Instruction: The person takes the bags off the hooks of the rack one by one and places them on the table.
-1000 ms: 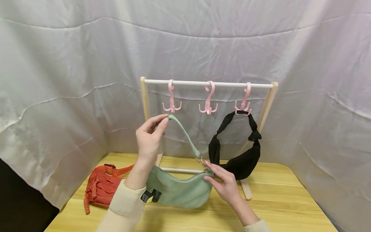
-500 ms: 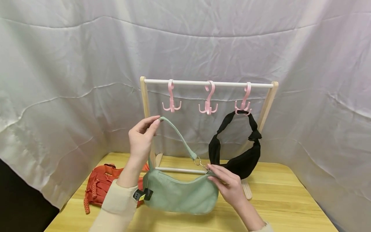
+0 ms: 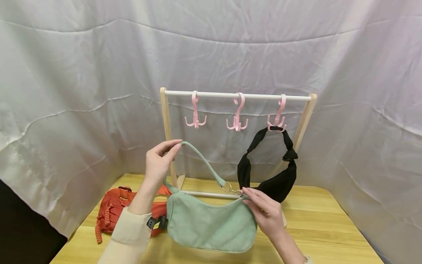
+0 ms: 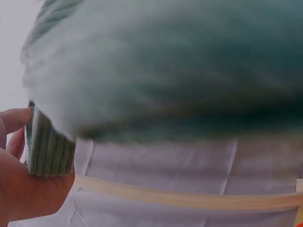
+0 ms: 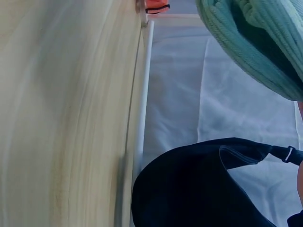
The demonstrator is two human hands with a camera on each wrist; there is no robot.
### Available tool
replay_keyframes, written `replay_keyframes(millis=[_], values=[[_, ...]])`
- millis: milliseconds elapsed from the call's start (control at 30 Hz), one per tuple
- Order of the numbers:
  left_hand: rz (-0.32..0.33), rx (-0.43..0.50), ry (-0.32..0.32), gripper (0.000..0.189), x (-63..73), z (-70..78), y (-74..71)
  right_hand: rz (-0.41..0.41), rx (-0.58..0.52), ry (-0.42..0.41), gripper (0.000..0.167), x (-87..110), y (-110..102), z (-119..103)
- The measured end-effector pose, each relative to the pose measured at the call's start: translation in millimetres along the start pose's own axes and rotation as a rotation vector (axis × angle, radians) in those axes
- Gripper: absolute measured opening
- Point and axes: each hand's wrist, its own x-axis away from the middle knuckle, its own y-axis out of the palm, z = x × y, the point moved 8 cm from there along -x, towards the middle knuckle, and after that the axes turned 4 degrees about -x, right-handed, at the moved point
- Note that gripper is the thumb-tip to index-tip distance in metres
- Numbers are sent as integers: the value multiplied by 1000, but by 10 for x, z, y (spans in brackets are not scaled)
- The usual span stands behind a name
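A light green corduroy shoulder bag (image 3: 211,223) hangs between both hands in the head view, above the table. My left hand (image 3: 159,159) pinches the top of its strap (image 3: 206,161) between thumb and fingers. At the bag's upper right corner, beside the gold rings (image 3: 226,187), my right hand (image 3: 267,212) pinches the bag's edge. Green fabric (image 4: 165,71) fills much of the left wrist view, where the left hand (image 4: 33,184) shows at the left edge. In the right wrist view the green bag (image 5: 260,47) appears at upper right; only slivers of the right hand show.
A rack with a white bar (image 3: 214,94) carries three pink hooks (image 3: 236,121). From the right hook hangs a black bag (image 3: 244,170). A red bag (image 3: 115,209) lies on the wooden table (image 3: 323,223) at left, partly behind the green bag. Grey cloth (image 3: 211,44) surrounds the table.
The green bag has come lower and nearer, showing more of its front. My left hand has moved left and slightly down with the strap; my right hand has shifted right and down.
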Motion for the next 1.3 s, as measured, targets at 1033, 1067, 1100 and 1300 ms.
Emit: replay_keyframes(millis=[1033, 1067, 1100, 1300], values=[[-365, 61, -246, 52, 302, -545, 249, 100, 65, 11, 17, -29, -246, -25], [-376, 73, -250, 54, 315, -548, 263, 101, 67, 11, 17, -29, -251, -23], [-387, 76, -251, 55, 328, -553, 276, 102, 69, 13, 18, -28, -257, -21], [-468, 22, -214, 45, 439, -587, 368, 103, 98, 37, 17, -14, -283, 2]])
